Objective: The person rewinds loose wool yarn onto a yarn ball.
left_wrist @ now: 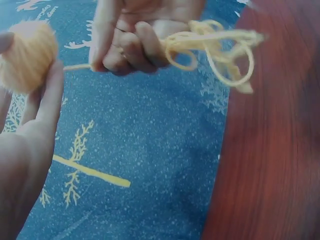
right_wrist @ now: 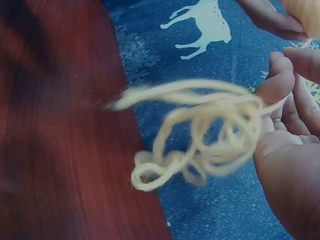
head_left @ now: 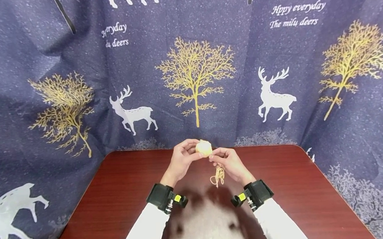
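A fluffy pale-yellow ball of yarn [head_left: 204, 148] is held up above the far part of the table, in the fingers and thumb of my left hand [head_left: 181, 158]. In the left wrist view the ball [left_wrist: 30, 55] shows wound strands, and one taut strand [left_wrist: 77, 66] runs from it to the right hand [left_wrist: 135, 37]. Close beside the ball, my right hand [head_left: 231, 162] pinches that strand between thumb and index finger, its other fingers curled. A looped bundle of loose yarn [head_left: 219, 174] hangs below the right hand; the right wrist view shows its loops [right_wrist: 159, 137] blurred.
Under the hands lies a reddish-brown table [head_left: 124, 195] with rounded far corners. A dark blue cloth [head_left: 177, 105] with deer and trees printed on it hangs behind and at both sides. Each wrist wears a black band [head_left: 260, 194] with a small camera.
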`<control>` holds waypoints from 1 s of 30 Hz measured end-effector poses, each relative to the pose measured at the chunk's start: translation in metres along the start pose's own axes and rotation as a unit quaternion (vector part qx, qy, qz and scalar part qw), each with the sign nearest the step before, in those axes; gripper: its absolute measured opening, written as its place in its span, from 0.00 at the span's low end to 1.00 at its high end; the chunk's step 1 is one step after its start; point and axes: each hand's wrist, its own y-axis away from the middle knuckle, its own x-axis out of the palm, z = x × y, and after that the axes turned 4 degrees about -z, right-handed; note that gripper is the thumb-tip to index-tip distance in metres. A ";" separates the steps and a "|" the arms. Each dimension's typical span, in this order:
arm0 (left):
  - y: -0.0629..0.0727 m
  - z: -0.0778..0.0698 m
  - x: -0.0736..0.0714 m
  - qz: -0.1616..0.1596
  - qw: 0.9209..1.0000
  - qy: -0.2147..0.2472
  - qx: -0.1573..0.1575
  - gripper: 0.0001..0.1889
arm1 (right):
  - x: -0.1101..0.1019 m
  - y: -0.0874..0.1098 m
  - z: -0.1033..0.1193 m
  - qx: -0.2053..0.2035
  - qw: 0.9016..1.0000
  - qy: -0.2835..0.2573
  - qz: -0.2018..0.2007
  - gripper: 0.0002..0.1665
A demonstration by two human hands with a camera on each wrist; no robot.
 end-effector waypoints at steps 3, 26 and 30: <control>-0.003 0.000 0.003 -0.052 0.998 0.042 0.005 0.20 | 0.002 0.004 -0.003 -0.003 1.000 0.017 -0.002 0.10; 0.008 0.026 -0.007 0.080 0.862 -0.500 -0.004 0.17 | -0.004 0.008 0.016 -0.052 0.995 0.089 0.003 0.13; 0.008 0.021 -0.008 0.172 0.889 -0.423 -0.041 0.17 | -0.006 0.003 0.019 -0.045 0.998 0.038 0.002 0.11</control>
